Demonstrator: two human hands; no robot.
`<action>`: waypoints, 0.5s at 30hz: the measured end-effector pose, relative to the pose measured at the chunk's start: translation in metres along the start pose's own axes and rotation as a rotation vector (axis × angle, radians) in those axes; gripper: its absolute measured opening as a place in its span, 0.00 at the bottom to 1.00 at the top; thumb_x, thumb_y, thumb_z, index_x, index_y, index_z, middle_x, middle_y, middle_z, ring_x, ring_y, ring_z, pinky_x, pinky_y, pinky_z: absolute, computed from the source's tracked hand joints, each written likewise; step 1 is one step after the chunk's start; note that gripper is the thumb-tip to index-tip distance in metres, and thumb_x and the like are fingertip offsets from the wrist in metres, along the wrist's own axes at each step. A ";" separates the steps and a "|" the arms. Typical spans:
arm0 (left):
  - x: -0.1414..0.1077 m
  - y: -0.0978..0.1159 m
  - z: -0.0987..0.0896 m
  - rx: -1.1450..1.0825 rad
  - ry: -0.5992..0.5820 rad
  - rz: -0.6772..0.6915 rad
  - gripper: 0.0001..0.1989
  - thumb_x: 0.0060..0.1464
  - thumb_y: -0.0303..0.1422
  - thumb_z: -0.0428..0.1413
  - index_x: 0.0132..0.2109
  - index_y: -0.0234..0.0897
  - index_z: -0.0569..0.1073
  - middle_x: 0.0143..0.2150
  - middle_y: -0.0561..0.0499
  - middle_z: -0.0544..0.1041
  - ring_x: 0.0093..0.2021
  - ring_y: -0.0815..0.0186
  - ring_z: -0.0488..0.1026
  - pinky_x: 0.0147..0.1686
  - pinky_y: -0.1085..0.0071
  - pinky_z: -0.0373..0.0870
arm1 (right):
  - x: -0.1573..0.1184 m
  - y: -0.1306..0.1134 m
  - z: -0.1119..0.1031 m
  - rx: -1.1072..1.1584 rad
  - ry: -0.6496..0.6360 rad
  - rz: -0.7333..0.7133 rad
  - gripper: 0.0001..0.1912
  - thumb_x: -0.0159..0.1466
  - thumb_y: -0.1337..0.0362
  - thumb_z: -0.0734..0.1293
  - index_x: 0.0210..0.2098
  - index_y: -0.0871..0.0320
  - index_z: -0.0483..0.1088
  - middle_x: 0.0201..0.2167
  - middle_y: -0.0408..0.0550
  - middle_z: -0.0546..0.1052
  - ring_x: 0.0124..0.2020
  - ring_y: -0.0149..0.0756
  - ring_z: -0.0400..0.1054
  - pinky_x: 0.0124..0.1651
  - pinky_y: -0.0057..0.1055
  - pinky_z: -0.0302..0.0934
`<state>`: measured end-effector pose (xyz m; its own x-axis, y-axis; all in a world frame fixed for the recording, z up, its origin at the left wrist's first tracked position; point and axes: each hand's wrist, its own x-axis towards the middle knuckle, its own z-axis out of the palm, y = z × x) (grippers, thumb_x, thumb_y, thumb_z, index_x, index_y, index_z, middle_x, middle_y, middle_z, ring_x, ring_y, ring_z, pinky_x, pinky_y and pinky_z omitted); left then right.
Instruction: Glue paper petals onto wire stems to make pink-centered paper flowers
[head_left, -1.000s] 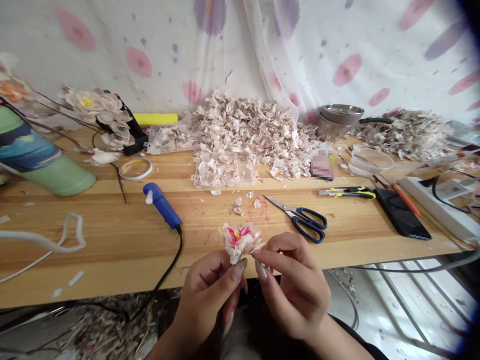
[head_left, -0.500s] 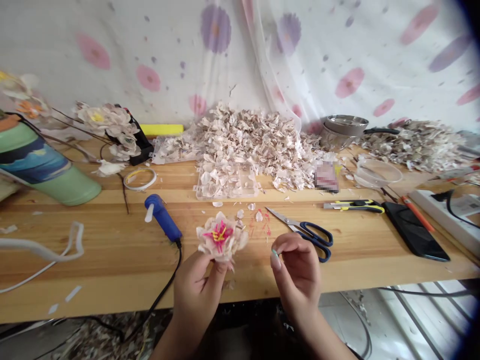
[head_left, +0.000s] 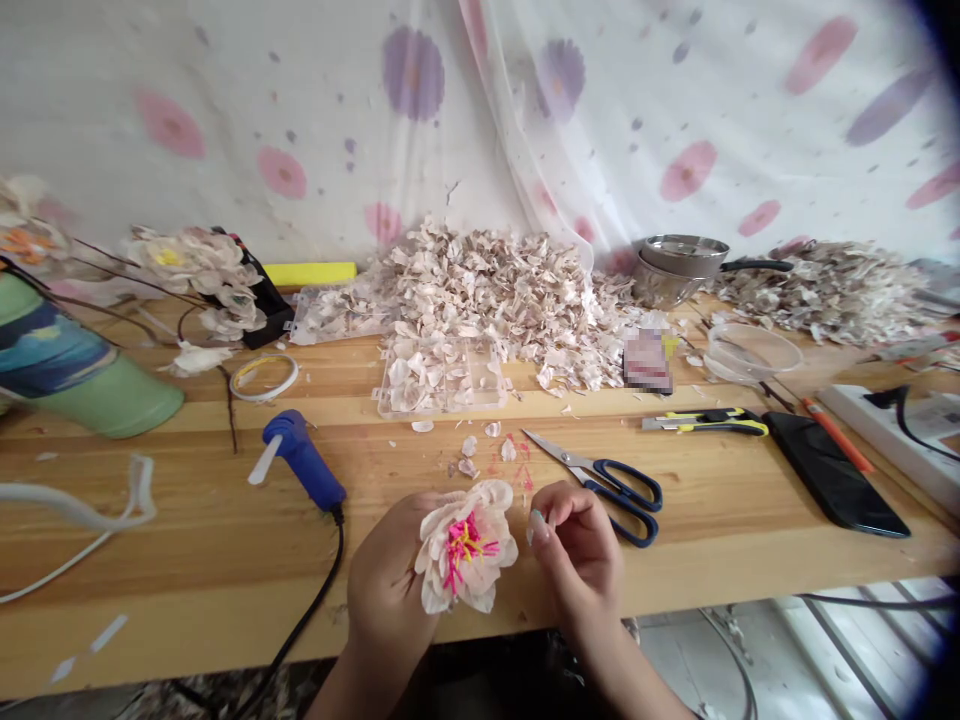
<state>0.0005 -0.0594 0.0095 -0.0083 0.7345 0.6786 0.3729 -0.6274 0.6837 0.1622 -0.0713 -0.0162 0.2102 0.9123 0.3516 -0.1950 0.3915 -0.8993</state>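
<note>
Evidently well filled out, the flower [head_left: 466,546] sits in the left hand [head_left: 384,580], fingertips hidden behind it, with loose petals [head_left: 469,467] unattached at its twelve o'clock and the right hand [head_left: 585,555] at three, thumb and finger pressed together, contents unclear.

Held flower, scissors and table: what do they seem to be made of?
Held flower: thin, matte, slightly crinkled petals, perhaps dried plant matter or paper; the look leaves it open.
Scissors: blades likely steel, being grey and shiny; smooth dark blue handles, probably plastic.
Table: wood or wood-look board, with light brown grain and a soft sheen.
</note>
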 end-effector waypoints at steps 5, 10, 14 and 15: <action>-0.002 -0.001 -0.001 0.073 0.056 -0.032 0.12 0.54 0.22 0.56 0.42 0.39 0.79 0.38 0.48 0.84 0.37 0.60 0.82 0.34 0.72 0.78 | -0.004 0.002 0.002 0.041 0.003 0.053 0.06 0.68 0.67 0.66 0.37 0.54 0.63 0.30 0.42 0.70 0.31 0.29 0.66 0.34 0.25 0.60; 0.000 0.002 0.000 0.164 0.051 -0.035 0.11 0.52 0.23 0.55 0.40 0.39 0.79 0.35 0.51 0.83 0.32 0.64 0.81 0.30 0.76 0.76 | -0.004 0.001 0.005 0.104 0.014 0.125 0.08 0.69 0.64 0.66 0.38 0.53 0.60 0.26 0.40 0.74 0.24 0.26 0.65 0.32 0.25 0.61; 0.000 0.001 0.001 0.169 0.063 -0.050 0.11 0.52 0.23 0.54 0.39 0.38 0.79 0.34 0.50 0.83 0.32 0.63 0.81 0.30 0.75 0.76 | -0.001 -0.002 0.006 0.120 -0.042 0.180 0.08 0.69 0.60 0.65 0.38 0.54 0.60 0.25 0.40 0.74 0.20 0.24 0.58 0.26 0.22 0.57; 0.000 0.000 0.002 0.175 0.058 -0.045 0.12 0.52 0.23 0.54 0.39 0.38 0.79 0.33 0.50 0.83 0.32 0.63 0.81 0.30 0.75 0.76 | 0.000 -0.003 0.007 0.118 -0.050 0.184 0.09 0.69 0.59 0.65 0.38 0.54 0.60 0.25 0.41 0.75 0.19 0.24 0.56 0.24 0.22 0.54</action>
<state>0.0022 -0.0590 0.0092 -0.0802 0.7412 0.6665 0.5263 -0.5364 0.6598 0.1562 -0.0720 -0.0123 0.1135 0.9734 0.1990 -0.3372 0.2261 -0.9139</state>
